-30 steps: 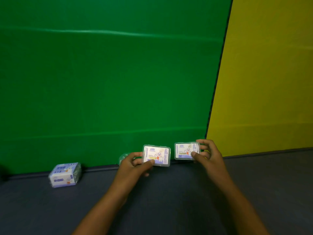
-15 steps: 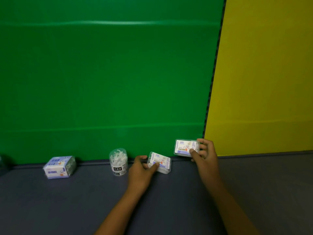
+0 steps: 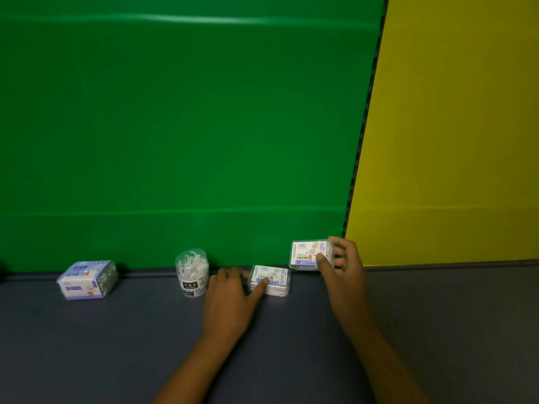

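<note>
Two small clear boxes of floss picks carry white and purple labels. One box [image 3: 272,279] lies flat on the dark surface [image 3: 116,345], and my left hand [image 3: 230,301] holds it at its left side with the thumb on the label. The second box [image 3: 307,254] is lifted a little above the surface, label towards me, pinched at its right end by my right hand [image 3: 344,269] with the thumb on its front.
A clear round tub of floss picks [image 3: 192,272] stands just left of my left hand. A wrapped pack with a purple label [image 3: 87,279] lies at the far left. A green wall [image 3: 175,126] and a yellow wall [image 3: 452,126] rise behind the surface.
My left hand has lowered its box from the air down onto the surface beside the round tub. My right hand keeps its box raised, nearly still.
</note>
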Demonstrator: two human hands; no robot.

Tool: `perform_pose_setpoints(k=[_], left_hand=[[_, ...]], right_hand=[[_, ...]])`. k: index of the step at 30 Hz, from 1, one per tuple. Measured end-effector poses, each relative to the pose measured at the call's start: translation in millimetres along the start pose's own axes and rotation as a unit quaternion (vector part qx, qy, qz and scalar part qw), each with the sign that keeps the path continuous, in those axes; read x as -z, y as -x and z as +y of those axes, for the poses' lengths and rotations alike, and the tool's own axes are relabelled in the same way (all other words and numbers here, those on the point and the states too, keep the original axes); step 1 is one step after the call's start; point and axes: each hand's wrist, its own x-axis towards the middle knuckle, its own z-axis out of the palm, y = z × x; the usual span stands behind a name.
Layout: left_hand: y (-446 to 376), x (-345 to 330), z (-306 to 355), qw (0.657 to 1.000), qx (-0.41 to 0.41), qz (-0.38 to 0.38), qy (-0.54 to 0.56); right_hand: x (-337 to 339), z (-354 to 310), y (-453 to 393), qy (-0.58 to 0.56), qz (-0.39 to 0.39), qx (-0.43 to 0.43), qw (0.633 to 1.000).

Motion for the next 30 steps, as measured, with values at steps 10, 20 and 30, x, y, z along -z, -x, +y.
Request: perform_pose_setpoints(k=[10,20,30], left_hand=[[1,24,1,0.986,-0.134,0.058,-0.081],[3,29,1,0.982,-0.163,0.031,-0.087],[11,49,11,0.978,-0.177,-0.007,-0.108]], right_hand=[[8,9,3,0.075,-0.038,-0.028,0.996],[7,30,6,0.277,-0.083,0.012,0.957],[8,18,13,0.312,-0.077,0.041,0.946]])
